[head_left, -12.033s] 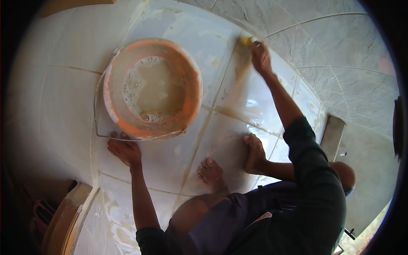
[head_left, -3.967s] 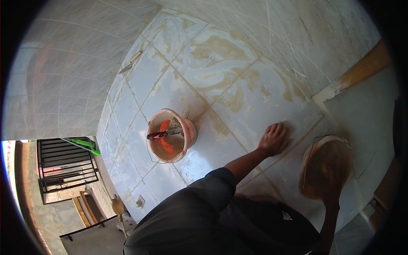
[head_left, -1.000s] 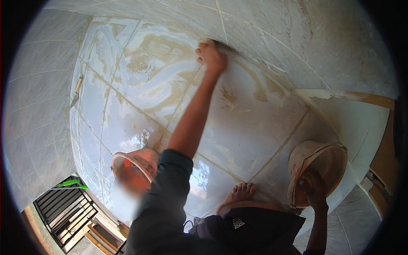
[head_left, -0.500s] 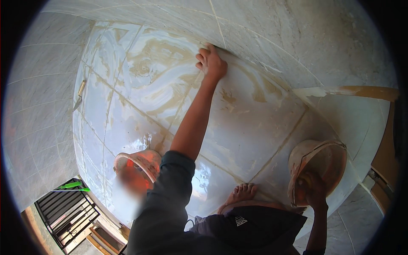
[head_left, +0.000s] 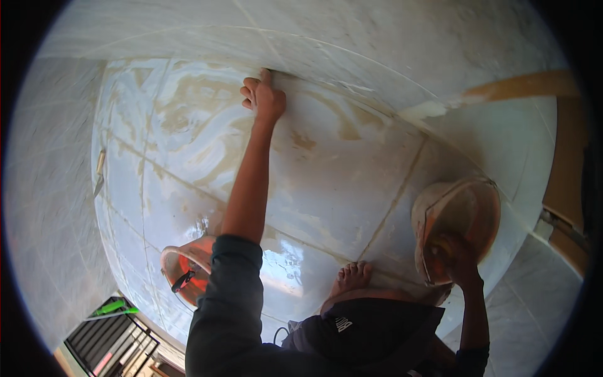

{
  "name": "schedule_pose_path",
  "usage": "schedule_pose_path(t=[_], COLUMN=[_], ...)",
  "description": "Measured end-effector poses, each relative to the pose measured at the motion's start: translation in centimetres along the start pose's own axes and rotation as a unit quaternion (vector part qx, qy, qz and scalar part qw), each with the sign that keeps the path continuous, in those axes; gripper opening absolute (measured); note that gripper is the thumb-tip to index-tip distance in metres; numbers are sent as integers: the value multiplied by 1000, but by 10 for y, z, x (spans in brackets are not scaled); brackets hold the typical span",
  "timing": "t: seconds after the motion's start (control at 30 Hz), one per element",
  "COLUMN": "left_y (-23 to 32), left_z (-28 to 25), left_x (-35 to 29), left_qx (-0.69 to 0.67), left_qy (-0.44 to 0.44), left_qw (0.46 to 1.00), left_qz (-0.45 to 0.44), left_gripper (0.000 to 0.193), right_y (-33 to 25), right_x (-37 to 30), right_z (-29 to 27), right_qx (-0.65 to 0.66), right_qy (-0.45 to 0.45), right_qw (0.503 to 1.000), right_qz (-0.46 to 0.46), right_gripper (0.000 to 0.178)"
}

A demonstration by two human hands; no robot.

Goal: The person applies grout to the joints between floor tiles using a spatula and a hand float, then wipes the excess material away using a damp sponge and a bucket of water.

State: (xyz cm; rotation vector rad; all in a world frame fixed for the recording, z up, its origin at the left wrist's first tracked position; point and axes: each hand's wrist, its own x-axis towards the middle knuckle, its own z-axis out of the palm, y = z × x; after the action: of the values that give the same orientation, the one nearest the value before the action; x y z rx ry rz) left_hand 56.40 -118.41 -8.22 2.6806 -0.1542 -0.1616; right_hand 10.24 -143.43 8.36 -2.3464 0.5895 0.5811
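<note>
My left hand [head_left: 264, 100] reaches to the far joint where the tiled floor [head_left: 314, 195] meets the tiled wall [head_left: 352, 44]. Its index finger is stretched out to that joint and the other fingers are bent, with nothing seen in them. Inside the bucket [head_left: 419, 213] at the right is my right hand [head_left: 461, 254], closed around a yellowish, sponge-like piece [head_left: 443, 244]. Shadow and the bucket's wall hide part of its fingers. Pale and tan smears of grout [head_left: 217, 91] lie across the floor around my left hand.
An orange-stained bucket [head_left: 166, 261] stands left of my left sleeve, with a dark-and-red object [head_left: 183, 281] at its mouth. A trowel [head_left: 100, 164] lies by the left wall. My bare foot [head_left: 352, 276] rests between the buckets. Brown boards [head_left: 564, 163] stand far right.
The view has shifted, so most things sit further left. My left hand keeps to the wall joint and my right hand stays in the bucket. The left bucket's dark blur is now sharp.
</note>
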Motion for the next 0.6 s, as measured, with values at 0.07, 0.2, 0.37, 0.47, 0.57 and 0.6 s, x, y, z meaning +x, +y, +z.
schedule_pose_path(t=[0.07,0.2,0.37,0.47,0.57,0.6], left_y=[23,87,131,147,156,152], left_z=[13,35,56,63,66,65], left_x=[-30,-88,-141,-166,-182,-185], left_qx=[10,-40,-67,-78,-90,-87], left_qy=[-16,-51,-80,-93,-113,-112], left_qw=[999,997,991,986,979,980], left_qz=[27,38,82,115,140,141], left_gripper=[71,75,79,82,83,83], right_y=[-2,-1,2,-6,-8,-10], right_x=[4,-3,-8,-6,-2,-1], right_z=[3,6,13,14,19,20], right_qx=[17,4,17,20,13,20], right_qy=[1,8,25,38,56,57], right_qw=[1000,1000,999,999,995,996], right_qz=[9,1,-12,-23,-80,-68], right_gripper=[31,33,32,32,31,31])
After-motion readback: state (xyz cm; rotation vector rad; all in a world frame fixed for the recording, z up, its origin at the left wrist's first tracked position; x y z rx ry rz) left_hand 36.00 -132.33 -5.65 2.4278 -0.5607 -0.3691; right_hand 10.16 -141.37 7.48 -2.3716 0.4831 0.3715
